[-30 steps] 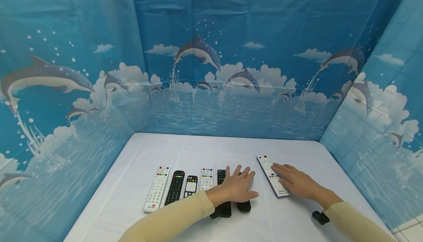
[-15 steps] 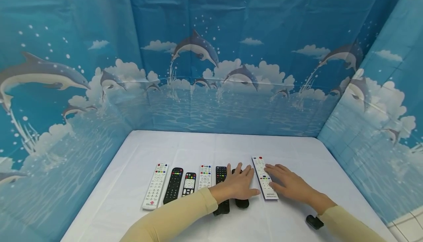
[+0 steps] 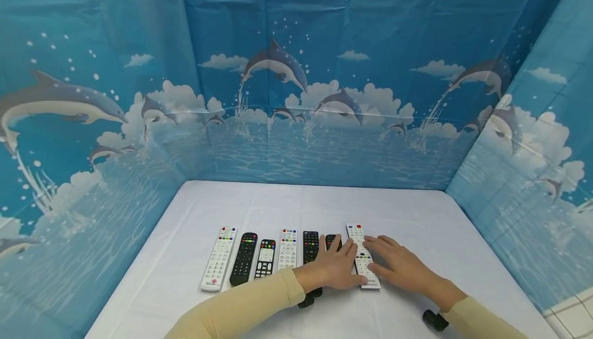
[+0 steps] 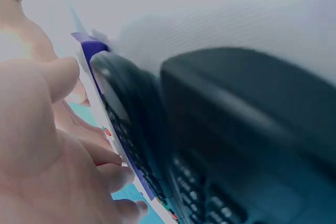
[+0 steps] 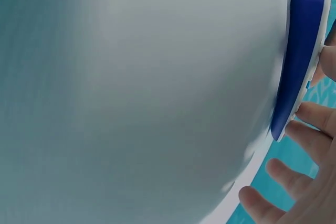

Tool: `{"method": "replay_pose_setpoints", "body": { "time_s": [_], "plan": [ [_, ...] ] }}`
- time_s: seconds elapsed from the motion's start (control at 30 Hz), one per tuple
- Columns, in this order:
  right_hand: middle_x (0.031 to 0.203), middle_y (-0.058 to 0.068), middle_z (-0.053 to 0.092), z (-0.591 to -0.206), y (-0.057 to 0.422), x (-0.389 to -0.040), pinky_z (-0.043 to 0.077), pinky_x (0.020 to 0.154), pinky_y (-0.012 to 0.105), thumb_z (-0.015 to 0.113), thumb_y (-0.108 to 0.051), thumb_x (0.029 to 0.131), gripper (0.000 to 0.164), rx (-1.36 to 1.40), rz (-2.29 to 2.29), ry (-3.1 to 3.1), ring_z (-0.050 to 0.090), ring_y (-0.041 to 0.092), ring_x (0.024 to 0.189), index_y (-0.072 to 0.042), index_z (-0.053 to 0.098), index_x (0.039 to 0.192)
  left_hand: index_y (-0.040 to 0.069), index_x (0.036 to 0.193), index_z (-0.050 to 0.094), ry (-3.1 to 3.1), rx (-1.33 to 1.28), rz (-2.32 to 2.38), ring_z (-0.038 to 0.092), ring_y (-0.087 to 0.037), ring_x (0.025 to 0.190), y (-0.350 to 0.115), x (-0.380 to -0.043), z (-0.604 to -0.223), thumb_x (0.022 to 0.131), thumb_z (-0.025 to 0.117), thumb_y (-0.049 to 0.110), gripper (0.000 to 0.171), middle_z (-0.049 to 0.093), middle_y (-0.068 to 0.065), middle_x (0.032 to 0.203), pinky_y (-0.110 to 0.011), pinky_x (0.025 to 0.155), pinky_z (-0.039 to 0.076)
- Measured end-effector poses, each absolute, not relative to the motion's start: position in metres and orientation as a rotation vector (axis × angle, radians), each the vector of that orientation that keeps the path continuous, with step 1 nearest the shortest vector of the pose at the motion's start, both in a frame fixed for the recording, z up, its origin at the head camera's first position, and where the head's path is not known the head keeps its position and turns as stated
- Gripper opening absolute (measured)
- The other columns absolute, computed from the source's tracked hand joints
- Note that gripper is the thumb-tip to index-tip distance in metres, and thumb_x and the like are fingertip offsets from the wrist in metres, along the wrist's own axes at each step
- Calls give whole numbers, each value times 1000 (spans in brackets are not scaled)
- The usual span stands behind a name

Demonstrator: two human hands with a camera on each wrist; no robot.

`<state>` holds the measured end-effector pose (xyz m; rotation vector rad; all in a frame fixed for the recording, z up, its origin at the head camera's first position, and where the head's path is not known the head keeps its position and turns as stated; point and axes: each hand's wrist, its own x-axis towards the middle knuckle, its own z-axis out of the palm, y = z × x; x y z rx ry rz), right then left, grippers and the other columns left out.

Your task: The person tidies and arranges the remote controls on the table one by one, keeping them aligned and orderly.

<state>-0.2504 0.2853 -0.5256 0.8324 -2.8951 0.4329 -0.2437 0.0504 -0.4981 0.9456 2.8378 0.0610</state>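
Note:
A white remote control (image 3: 356, 236) with a blue-purple underside (image 5: 303, 51) lies at the right end of a row of remotes. My right hand (image 3: 402, 268) touches its right edge with extended fingertips. My left hand (image 3: 337, 268) is spread over a black remote (image 3: 330, 238) just left of it, hiding most of that one. The left thumb reaches the white remote's lower end. Another black remote (image 3: 310, 241) lies partly under the left hand and wrist. In the left wrist view, the two black remotes stand close before the camera, the nearer black remote (image 4: 236, 103) filling the right side.
Further left in the row lie a white remote (image 3: 288, 246), a small black-and-white remote (image 3: 266, 256), a black remote (image 3: 244, 256) and a long white remote (image 3: 219, 256). All rest on a white-covered table (image 3: 259, 200). Blue dolphin-print curtains (image 3: 287, 143) enclose it.
The white remote has slid left beside the black one and straightened from its slant, with my right hand moving left along it. My left hand stays nearly in place.

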Motion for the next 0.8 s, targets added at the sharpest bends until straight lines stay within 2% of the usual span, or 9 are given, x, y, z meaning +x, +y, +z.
{"method": "replay_pose_setpoints", "body": {
  "time_s": [0.37, 0.57, 0.8],
  "plan": [
    [156, 4, 44, -530, 279, -242, 40, 98, 69, 54, -58, 99, 64, 811, 418, -2866, 42, 40, 138, -17, 51, 149, 20, 162, 23, 2856, 929, 17, 13, -26, 153, 46, -235, -498, 94, 39, 77, 90, 21, 4, 166, -65, 116, 13],
    [155, 4, 44, -530, 277, -238, 41, 97, 68, 55, -57, 99, 64, 820, 413, -2859, 44, 40, 137, -16, 52, 149, 21, 163, 20, 2849, 939, 13, 11, -25, 153, 47, -239, -511, 94, 34, 78, 90, 18, 5, 166, -65, 116, 10],
    [154, 3, 45, -528, 274, -234, 42, 97, 66, 56, -56, 99, 64, 816, 410, -2856, 45, 37, 136, -16, 52, 149, 21, 162, 25, 2856, 963, 27, 14, -25, 153, 42, -232, -503, 93, 37, 78, 90, 22, 6, 166, -66, 115, 13]
  ]
}}
